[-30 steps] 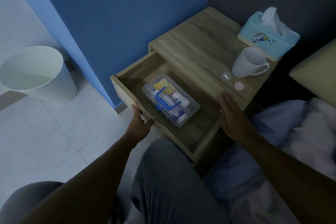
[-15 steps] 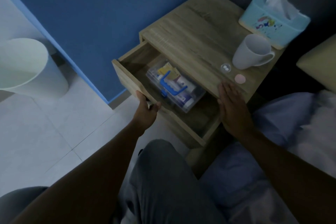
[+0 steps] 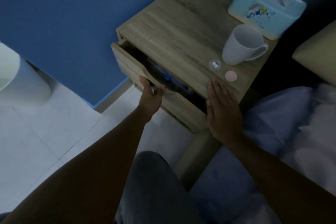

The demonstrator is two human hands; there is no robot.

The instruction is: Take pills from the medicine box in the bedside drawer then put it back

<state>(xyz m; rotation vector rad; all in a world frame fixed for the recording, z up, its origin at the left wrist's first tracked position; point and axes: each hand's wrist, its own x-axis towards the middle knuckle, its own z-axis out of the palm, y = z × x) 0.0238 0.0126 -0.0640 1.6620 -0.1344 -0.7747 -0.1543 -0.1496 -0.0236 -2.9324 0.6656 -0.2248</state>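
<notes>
The wooden bedside table (image 3: 174, 29) has its top drawer (image 3: 127, 65) open only a narrow gap. The clear medicine box (image 3: 169, 80) with a blue handle lies inside, mostly hidden in the dark gap. My left hand (image 3: 150, 94) grips the drawer's front edge at its cut-out. My right hand (image 3: 221, 109) lies flat, fingers together, against the table's front right corner. On top, a small clear cap (image 3: 214, 64) holds two white pills, and a pink round lid (image 3: 231, 75) lies beside it.
A white mug (image 3: 241, 45) and a light blue tissue box (image 3: 265, 7) stand on the table's right side. A pale waste bin (image 3: 20, 82) sits on the tiled floor at left. Blue wall behind, bedding at right, my knee below.
My left hand has pushed the drawer inward, from wide open to nearly shut. The medicine box has slid out of sight under the tabletop. My right hand stayed against the table.
</notes>
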